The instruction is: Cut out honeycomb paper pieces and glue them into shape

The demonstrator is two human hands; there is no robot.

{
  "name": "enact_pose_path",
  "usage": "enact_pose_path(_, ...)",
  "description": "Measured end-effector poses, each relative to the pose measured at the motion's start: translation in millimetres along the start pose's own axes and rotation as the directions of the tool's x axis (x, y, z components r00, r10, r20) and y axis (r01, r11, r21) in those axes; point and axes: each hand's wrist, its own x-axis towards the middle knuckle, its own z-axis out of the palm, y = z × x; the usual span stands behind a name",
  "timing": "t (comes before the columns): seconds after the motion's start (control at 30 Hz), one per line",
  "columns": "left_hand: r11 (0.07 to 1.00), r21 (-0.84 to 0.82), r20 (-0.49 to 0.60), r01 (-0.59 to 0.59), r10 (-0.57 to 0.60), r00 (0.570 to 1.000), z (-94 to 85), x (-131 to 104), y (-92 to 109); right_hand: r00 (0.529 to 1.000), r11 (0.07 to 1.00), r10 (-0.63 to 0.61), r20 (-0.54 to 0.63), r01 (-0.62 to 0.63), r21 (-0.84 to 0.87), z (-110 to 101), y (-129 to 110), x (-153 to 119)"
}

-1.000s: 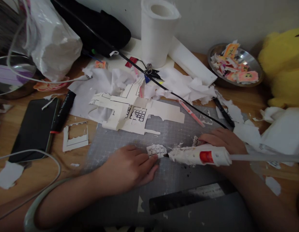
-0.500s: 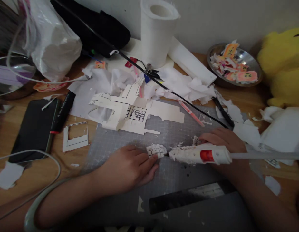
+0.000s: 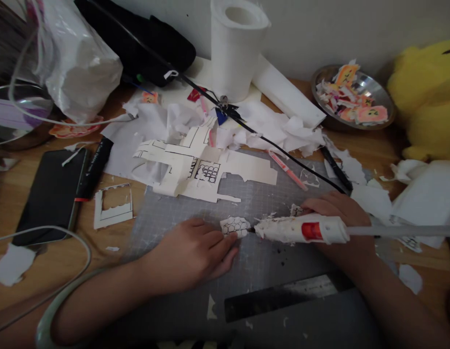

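Observation:
My left hand (image 3: 196, 249) is closed, its fingertips holding a small white paper cutout (image 3: 233, 227) with drawn black circles against the mat. My right hand (image 3: 343, 218) grips a white hot glue gun (image 3: 288, 230) with a red switch. Its dark nozzle touches or nearly touches the cutout's right edge; I cannot tell which. A translucent glue stick (image 3: 403, 231) sticks out of the gun's rear. The gun's body hides part of my right fingers. Behind the hands lies a larger white paper cutout (image 3: 188, 167) with black lines and circles.
A grey cutting mat (image 3: 167, 218) lies under the work, with a dark ruler (image 3: 290, 296) near the front. Around it are a phone (image 3: 52, 194), a black marker (image 3: 97, 167), a paper frame (image 3: 114, 206), a paper roll (image 3: 239, 53) and a metal bowl (image 3: 315, 92) of scraps. A black cable (image 3: 283, 155) crosses behind.
The rear of the glue gun and its glue stick have risen very slightly. My left hand and the small cutout stay in place.

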Motion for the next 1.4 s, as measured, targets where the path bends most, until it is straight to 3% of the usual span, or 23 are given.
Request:
enact_pose_path(0.5,1.000,0.009,0.008,0.012,-0.012,1.000,-0.3,0,0,0.998,0.997,-0.061,-0.033,0.062,0.046,2,2,-1)
enact_pose_path(1.4,1.000,0.006,0.020,0.014,-0.015,1.000,0.0,0,0,1.000,1.000,-0.029,-0.010,0.029,-0.008,1,-6,-4)
